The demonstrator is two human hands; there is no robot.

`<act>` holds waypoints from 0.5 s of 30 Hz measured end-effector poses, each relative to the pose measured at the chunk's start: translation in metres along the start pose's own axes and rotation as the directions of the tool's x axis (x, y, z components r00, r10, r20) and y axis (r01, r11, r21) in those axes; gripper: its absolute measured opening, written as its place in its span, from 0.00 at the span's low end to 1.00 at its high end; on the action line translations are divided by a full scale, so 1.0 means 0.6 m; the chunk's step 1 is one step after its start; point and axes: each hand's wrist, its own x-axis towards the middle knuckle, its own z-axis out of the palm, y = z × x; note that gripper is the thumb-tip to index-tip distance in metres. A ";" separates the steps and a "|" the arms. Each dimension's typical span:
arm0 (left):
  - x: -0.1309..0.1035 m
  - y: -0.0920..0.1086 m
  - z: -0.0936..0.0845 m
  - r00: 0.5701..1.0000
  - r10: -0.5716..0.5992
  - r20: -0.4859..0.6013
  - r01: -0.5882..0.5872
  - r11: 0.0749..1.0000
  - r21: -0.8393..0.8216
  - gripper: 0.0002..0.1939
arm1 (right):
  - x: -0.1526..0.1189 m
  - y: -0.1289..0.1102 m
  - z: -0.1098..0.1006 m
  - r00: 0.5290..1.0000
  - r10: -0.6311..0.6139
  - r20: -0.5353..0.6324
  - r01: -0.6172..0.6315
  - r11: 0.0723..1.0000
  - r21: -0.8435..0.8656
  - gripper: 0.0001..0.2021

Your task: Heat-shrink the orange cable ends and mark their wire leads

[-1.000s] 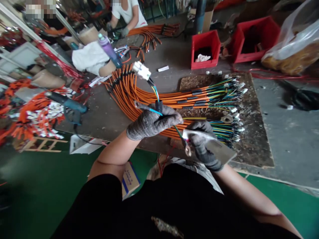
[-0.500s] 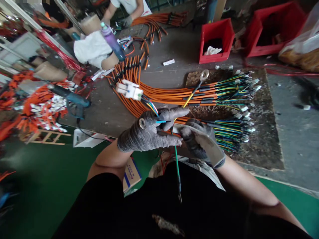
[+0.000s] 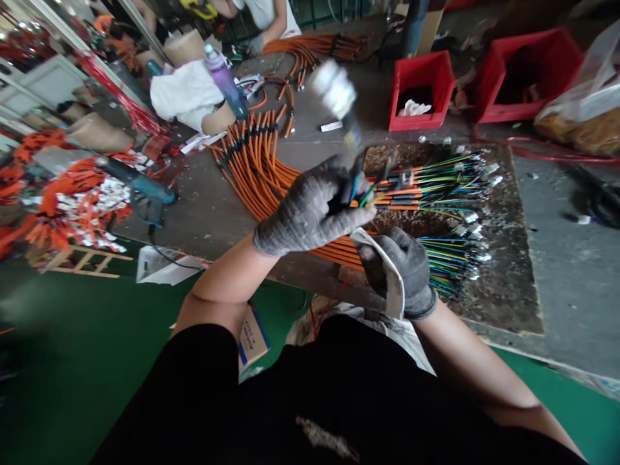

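Observation:
My left hand (image 3: 310, 210), in a grey knit glove, is closed around the wires of a short wire harness (image 3: 367, 195). Blue, green and yellow wires show at its fingers. The harness's white connector (image 3: 335, 89) stands up beyond the hand, smeared by motion. My right hand (image 3: 414, 271), also gloved, is curled around a curved white strip (image 3: 394, 284) whose exact kind I cannot make out. Orange cables (image 3: 261, 174) lie beneath and beyond both hands, their stripped ends fanning into thin coloured wires (image 3: 448, 255) with small white connectors.
Two red bins (image 3: 421, 116) stand at the back right, near a clear plastic bag (image 3: 588, 110). A purple bottle (image 3: 225, 81) and a white cloth (image 3: 184, 97) sit at the back left. A heat gun (image 3: 145, 184) lies left. Another person's gloved hand (image 3: 255, 45) is across the table.
My left hand has moved away from my body and right, its fingers closing more. The connector has swung from the left up to the far side. My right hand has turned with the strip.

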 end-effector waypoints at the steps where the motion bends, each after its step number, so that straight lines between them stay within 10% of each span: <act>1: 0.012 -0.006 0.003 1.000 0.006 -0.014 -0.006 1.000 0.006 0.22 | 0.002 -0.002 -0.003 0.999 -0.027 -0.044 0.024 0.998 -0.060 0.20; 15: 0.043 -0.011 0.031 0.986 -0.002 -0.168 0.003 1.000 0.010 0.22 | 0.026 -0.003 0.014 0.972 -0.192 -0.138 0.142 0.940 -0.309 0.18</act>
